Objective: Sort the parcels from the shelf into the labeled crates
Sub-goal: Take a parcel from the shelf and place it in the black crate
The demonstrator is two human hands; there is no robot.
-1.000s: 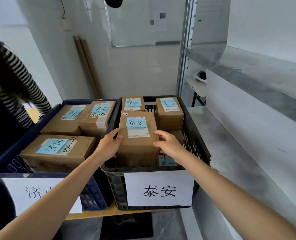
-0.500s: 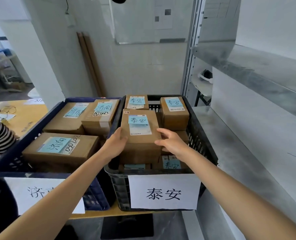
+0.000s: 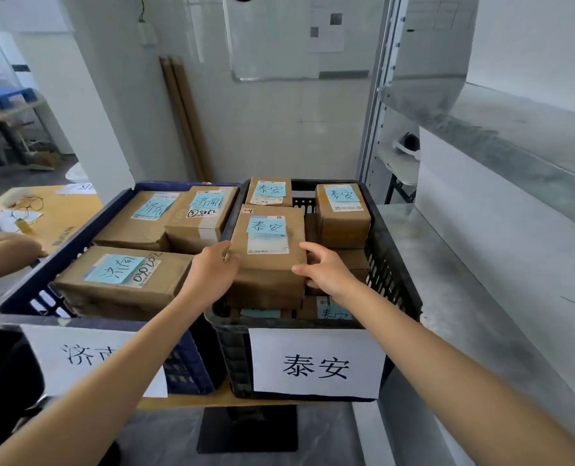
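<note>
Against a white tiled wall, beside a metal shelf, a wooden table carries the black crate; inside it, left grip and right grip clasp the top parcel (blue note on it).

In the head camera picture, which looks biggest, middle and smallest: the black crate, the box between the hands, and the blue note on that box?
1. black crate, plainly the biggest; it holds the box
2. box
3. blue note, which covers only part of the box's top
</note>
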